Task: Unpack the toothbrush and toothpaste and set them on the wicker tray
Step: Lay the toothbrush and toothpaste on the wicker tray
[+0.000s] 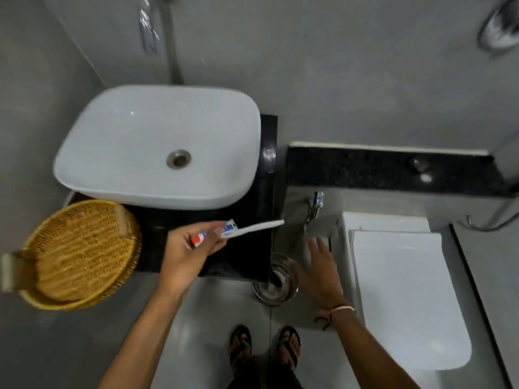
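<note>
My left hand [187,249] holds a small toothpaste tube [215,233], red, white and blue, together with a white toothbrush [259,227] that sticks out to the right over the black counter. The round wicker tray [81,254] sits on the counter's left corner, to the left of that hand, with nothing inside it. My right hand [320,265] hovers with fingers spread and holds nothing, above a steel waste bin [276,279] on the floor.
A white basin [157,144] fills the black counter [241,248] behind the tray. A closed white toilet [401,290] stands to the right, with a spray nozzle [313,209] on the wall and a dark ledge [379,169]. My sandalled feet [264,346] stand on grey tiles.
</note>
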Demonstrator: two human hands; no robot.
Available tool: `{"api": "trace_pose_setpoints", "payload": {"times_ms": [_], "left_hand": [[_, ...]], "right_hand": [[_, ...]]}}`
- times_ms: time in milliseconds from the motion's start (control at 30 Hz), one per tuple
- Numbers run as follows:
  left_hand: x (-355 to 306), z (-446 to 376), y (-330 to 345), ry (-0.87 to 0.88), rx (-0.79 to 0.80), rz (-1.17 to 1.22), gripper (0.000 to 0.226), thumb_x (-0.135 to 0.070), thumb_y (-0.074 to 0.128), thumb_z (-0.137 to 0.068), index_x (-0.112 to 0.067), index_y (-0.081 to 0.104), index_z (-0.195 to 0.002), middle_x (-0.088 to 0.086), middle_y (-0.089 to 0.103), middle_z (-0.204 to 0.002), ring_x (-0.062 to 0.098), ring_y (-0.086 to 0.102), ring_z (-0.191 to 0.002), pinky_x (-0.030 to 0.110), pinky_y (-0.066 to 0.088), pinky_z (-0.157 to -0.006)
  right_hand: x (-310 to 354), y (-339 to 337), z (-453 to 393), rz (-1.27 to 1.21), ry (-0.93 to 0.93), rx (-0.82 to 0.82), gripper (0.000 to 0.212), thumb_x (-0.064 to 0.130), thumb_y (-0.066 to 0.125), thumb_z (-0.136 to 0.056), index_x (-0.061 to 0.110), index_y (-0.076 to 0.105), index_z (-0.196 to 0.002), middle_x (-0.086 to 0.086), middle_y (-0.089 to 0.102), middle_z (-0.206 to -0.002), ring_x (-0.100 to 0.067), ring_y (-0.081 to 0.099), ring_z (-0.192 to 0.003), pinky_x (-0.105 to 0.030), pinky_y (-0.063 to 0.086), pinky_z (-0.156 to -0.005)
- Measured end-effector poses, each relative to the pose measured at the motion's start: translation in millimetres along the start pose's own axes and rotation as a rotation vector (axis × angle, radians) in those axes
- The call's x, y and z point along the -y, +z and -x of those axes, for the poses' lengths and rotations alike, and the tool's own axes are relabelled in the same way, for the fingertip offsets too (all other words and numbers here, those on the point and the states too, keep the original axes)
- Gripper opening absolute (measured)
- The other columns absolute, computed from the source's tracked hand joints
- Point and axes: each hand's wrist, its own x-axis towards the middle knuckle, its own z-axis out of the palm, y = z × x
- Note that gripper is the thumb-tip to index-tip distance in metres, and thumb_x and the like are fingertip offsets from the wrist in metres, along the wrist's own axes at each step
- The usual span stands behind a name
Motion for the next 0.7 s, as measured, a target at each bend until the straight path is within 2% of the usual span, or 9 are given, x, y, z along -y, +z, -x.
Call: {"api": "trace_pose_setpoints", "payload": {"times_ms": [100,167,267,367,467,600,700], "left_hand": [[-30.3,5.0,-17.7,0.011,0.068,-0.057,0.026,0.010,0.065,-0.091,-0.011,0.081,-0.089,0.000,0.083,-0.084,0.025,0.075,-0.089,0.019,0.064,-0.072],[-49.5,3.5,-33.8,0.023,0.122,-0.124,0.026,0.011,0.066,-0.090,-0.010,0.081,-0.086,0.003,0.082,-0.087,0.029,0.073,-0.093,0.021,0.065,-0.073],[-83.1,1.1,-70.7,0.076,0.182,-0.205,0.014,0.012,0.068,-0.089,0.003,0.073,-0.099,0.019,0.075,-0.096,0.029,0.072,-0.090,0.024,0.065,-0.070],[-108.1,-4.9,-108.4,0.123,0.238,-0.302,0.019,0.009,0.070,-0.089,0.000,0.067,-0.105,0.027,0.073,-0.098,0.025,0.075,-0.083,0.028,0.066,-0.067],[-124.2,-15.3,-151.5,0.093,0.251,-0.334,0.018,0.004,0.073,-0.088,-0.006,0.068,-0.102,0.017,0.075,-0.084,0.017,0.075,-0.068,0.026,0.063,-0.058],[-139.1,-32.2,-225.1,0.157,0.124,-0.433,0.018,-0.012,0.082,-0.083,-0.018,0.072,-0.097,0.000,0.080,-0.071,0.017,0.074,-0.061,0.027,0.061,-0.055],[-140.0,-42.2,-279.6,0.149,-0.092,-0.370,0.010,-0.014,0.085,-0.074,-0.015,0.077,-0.079,0.004,0.078,-0.064,0.025,0.072,-0.061,0.031,0.062,-0.059]], "right_hand": [[69.4,-49.8,10.3,-0.206,-0.271,-0.087,0.057,0.047,0.065,-0.091,0.025,0.052,-0.141,0.002,0.056,-0.144,-0.012,0.048,-0.136,-0.028,0.038,-0.116],[114.5,-74.0,12.5,-0.301,-0.355,0.008,0.045,0.048,0.062,-0.092,0.029,0.060,-0.133,0.008,0.067,-0.130,-0.004,0.059,-0.124,-0.021,0.044,-0.107],[179.6,-93.4,10.0,-0.382,-0.402,0.252,0.030,0.028,0.070,-0.093,0.017,0.072,-0.120,-0.001,0.078,-0.110,-0.008,0.072,-0.103,-0.030,0.058,-0.094],[227.5,-88.0,8.7,-0.326,-0.448,0.447,0.021,0.016,0.073,-0.091,0.006,0.077,-0.109,-0.016,0.080,-0.096,-0.011,0.073,-0.082,-0.029,0.060,-0.081],[268.6,-66.6,12.8,-0.325,-0.444,0.554,0.019,0.020,0.075,-0.090,0.004,0.078,-0.100,-0.015,0.081,-0.092,-0.015,0.074,-0.074,-0.026,0.061,-0.071],[314.9,-22.4,18.6,-0.416,-0.334,0.682,0.019,0.013,0.076,-0.086,-0.002,0.075,-0.097,-0.024,0.079,-0.092,-0.021,0.075,-0.073,-0.023,0.059,-0.066],[332.6,13.1,26.0,-0.463,-0.240,0.723,0.008,0.005,0.074,-0.085,0.006,0.079,-0.091,-0.015,0.080,-0.085,-0.019,0.074,-0.070,-0.025,0.060,-0.067]]}}
